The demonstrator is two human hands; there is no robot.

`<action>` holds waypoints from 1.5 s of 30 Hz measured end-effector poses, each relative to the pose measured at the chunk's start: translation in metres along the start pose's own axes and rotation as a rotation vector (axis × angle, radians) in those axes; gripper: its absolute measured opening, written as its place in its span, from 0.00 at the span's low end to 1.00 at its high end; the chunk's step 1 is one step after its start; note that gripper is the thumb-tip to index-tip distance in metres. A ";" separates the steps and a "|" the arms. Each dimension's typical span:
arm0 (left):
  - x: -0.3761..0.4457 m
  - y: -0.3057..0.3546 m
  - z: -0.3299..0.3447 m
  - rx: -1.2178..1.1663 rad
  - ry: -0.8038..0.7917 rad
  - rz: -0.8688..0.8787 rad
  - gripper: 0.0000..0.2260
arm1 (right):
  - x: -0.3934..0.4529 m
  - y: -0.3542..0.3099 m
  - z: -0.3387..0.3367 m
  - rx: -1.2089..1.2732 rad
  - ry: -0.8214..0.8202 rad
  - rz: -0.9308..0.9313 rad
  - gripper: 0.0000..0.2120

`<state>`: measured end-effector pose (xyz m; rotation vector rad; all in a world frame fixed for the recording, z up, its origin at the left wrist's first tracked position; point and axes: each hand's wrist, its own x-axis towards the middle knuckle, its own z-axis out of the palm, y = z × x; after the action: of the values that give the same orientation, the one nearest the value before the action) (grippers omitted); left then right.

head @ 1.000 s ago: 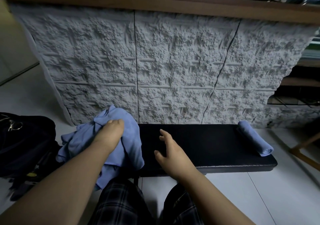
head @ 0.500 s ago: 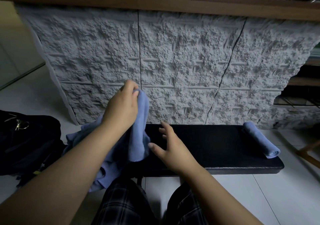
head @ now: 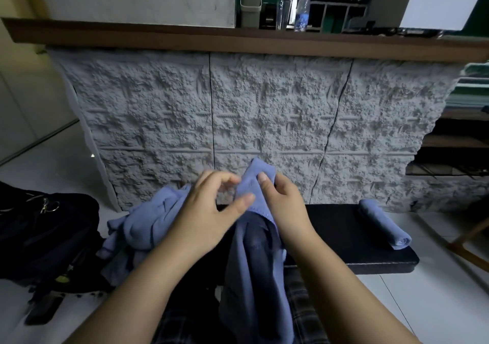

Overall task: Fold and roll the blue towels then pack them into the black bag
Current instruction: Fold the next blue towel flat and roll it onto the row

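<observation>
Rough grey stone panels (head: 264, 121) back a black bench (head: 344, 240); right hand (head: 285, 206) pinches a blue towel (head: 254, 264), left hand's (head: 203, 216) grip apart.

A black padded bench (head: 370, 240) stands before a rough grey textured panel (head: 264, 121) beneath a wooden ledge (head: 158, 36) bearing a water bottle (head: 302, 13).

No text, brand, number or sign can be read anywhere in the view. The water bottle (head: 302, 10) on the counter, far above and beyond the right hand (head: 284, 206), carries a blue label, but it is too small and blurred to make out any lettering. The black bag (head: 45, 235), off to the left of the left hand (head: 205, 216), shows metal rings and no legible marking.
</observation>
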<state>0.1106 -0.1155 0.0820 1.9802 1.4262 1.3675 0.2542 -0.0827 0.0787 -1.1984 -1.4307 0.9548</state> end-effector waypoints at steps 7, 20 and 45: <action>-0.021 0.020 0.005 -0.071 0.050 -0.189 0.09 | -0.018 -0.022 -0.004 0.190 -0.117 0.053 0.17; 0.017 0.066 -0.028 -0.183 0.188 -0.115 0.08 | -0.051 -0.036 -0.011 0.193 -0.228 -0.248 0.06; -0.001 0.026 -0.030 0.062 0.062 -0.115 0.16 | -0.052 -0.030 -0.019 -0.180 -0.059 -0.156 0.10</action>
<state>0.0996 -0.1355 0.1145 1.8762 1.6026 1.3600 0.2680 -0.1404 0.1007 -1.1758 -1.6604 0.7722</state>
